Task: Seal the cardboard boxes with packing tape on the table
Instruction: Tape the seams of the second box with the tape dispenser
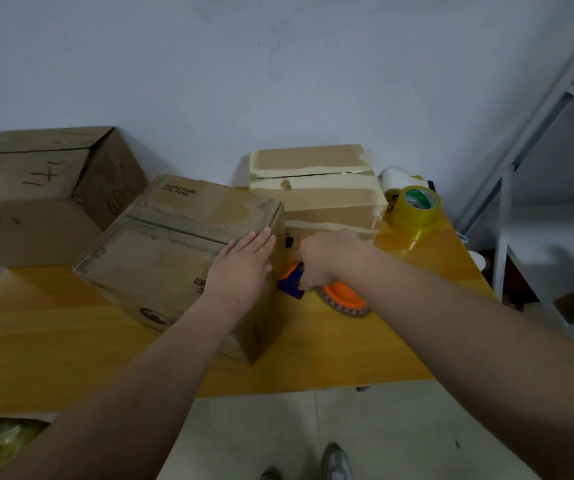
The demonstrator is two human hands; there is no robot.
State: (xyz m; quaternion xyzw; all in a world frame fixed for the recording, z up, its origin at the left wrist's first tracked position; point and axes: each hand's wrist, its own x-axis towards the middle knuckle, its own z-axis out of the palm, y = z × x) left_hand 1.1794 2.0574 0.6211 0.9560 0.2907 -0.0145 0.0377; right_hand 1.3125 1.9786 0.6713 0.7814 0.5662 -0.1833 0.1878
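The near box sits angled mid-worktop. The left hand lies flat, fingers straight, on its top right edge. The right hand grips a tape dispenser against the box's right side. The step looks like anchoring a strip there; next, the tape needs pulling taut along the seam.

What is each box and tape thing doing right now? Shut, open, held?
Front box: flaps down, left hand flat on top.
Back box: seam covered with tape.
Left box: flaps down.
Tape dispenser: gripped by right hand.
Tape roll: resting on table, unheld.
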